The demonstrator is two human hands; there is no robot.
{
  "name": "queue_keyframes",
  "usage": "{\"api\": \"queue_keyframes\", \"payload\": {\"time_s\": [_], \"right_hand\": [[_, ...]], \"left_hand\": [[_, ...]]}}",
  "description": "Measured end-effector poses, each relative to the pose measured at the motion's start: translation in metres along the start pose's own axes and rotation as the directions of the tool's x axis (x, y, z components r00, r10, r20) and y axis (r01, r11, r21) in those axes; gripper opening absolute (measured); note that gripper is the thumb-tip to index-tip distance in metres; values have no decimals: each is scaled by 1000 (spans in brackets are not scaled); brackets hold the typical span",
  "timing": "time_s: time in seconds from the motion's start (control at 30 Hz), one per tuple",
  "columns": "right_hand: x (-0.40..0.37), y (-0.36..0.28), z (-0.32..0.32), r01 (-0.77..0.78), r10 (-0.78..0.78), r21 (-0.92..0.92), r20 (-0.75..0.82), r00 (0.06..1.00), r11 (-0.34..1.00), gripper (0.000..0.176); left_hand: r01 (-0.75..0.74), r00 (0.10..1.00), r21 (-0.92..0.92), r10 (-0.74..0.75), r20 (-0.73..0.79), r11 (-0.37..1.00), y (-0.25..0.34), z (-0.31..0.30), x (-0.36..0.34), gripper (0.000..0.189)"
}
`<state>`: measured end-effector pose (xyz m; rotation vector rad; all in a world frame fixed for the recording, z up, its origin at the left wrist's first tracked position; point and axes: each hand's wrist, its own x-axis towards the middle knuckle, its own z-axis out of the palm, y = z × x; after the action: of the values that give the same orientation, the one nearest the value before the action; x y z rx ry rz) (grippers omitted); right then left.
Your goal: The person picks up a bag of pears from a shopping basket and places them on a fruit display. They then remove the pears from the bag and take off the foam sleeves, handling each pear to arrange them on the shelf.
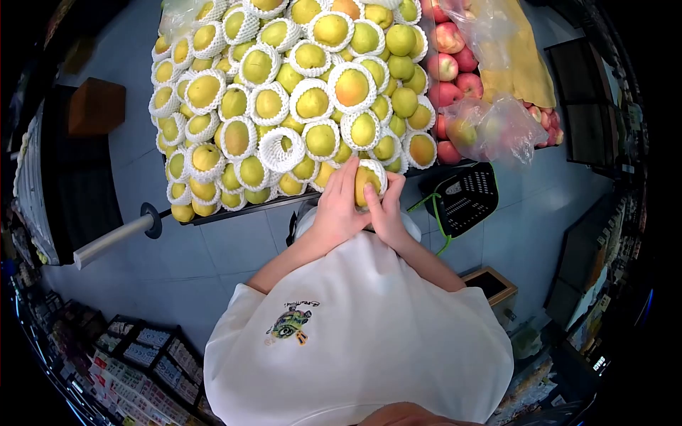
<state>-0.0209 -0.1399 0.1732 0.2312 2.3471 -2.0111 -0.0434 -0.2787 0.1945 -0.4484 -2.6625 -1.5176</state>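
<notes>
Both of my hands are closed around one yellow pear (366, 179) in a white foam net, at the front edge of a big pile of netted pears (284, 99). My left hand (337, 206) covers the pear's left side, with the fingers reaching up over it. On the pear's right side, my right hand (388, 213) has its fingers on the net. My white shirt (369, 334) fills the lower middle of the view.
Red apples (451, 67) under clear plastic bags lie to the right of the pears. A black shopping basket (465, 199) with green handles sits on the grey tiled floor at my right. A bag roll (114, 240) juts out at left, and a wooden box (491, 285) stands lower right.
</notes>
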Motion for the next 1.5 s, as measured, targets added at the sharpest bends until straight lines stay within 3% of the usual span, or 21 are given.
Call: {"api": "queue_keyframes", "payload": {"time_s": [0.03, 0.1, 0.23, 0.3, 0.37, 0.43, 0.6, 0.73, 0.9, 0.97, 1.03, 1.13, 1.17, 1.23, 1.5], "right_hand": [[0, -2, -6, -42, 42, 39, 8, 999, 998, 50], [1, -8, -16, -17, 17, -10, 8, 1000, 1000, 49], [10, -9, -27, 54, -55, 6, 57, 997, 999, 48], [20, -9, -29, 9, -37, 238, 116, 993, 971, 47], [33, -14, -30, 40, -71, 246, 119, 990, 968, 49], [45, -21, -32, 66, -77, 138, 80, 994, 988, 51], [62, -27, -37, 122, -140, 177, 95, 985, 977, 54], [64, -23, -43, 102, -129, 187, 134, 983, 977, 56], [68, -15, -41, 26, -57, 187, 160, 985, 982, 58], [72, -18, -38, 24, -54, 179, 162, 985, 984, 58], [76, -20, -35, 24, -52, 170, 164, 985, 985, 58], [78, -22, -32, 31, -61, 170, 175, 983, 985, 57], [79, -21, -32, 29, -59, 158, 190, 980, 987, 55], [78, -19, -31, 23, -52, 143, 199, 979, 989, 52], [73, -1, -27, -5, -23, 146, 194, 981, 989, 43]], "left_hand": [[9, 1000, 14, -8, -11, 1000, 3, 4, 1, 96], [28, 999, -21, -28, 26, 999, 8, 11, 5, 95], [46, 998, -14, -46, -41, 999, 14, 14, 15, 88], [28, 993, 35, -24, -119, 999, 17, 7, 25, 84], [41, 966, 12, -36, -257, 999, 20, -7, 40, 87], [18, 920, 104, 25, -392, 994, 8, -30, 63, 88], [260, 775, 255, -44, -630, 931, -23, -113, 99, 92], [429, 628, 235, -101, -772, 872, -61, -175, 95, 90], [386, 698, 269, -88, -711, 882, -85, -210, 111, 86], [266, 764, 392, 55, -642, 881, -100, -215, 133, 84], [200, 779, 371, 82, -622, 907, -110, -216, 157, 81], [194, 891, 337, -22, -453, 921, -117, -213, 182, 77], [190, 892, 337, -19, -452, 922, -120, -215, 186, 77], [125, 974, 418, -31, -226, 900, -127, -216, 197, 77], [113, 993, 401, -91, -74, 909, -145, -234, 209, 80]]}}
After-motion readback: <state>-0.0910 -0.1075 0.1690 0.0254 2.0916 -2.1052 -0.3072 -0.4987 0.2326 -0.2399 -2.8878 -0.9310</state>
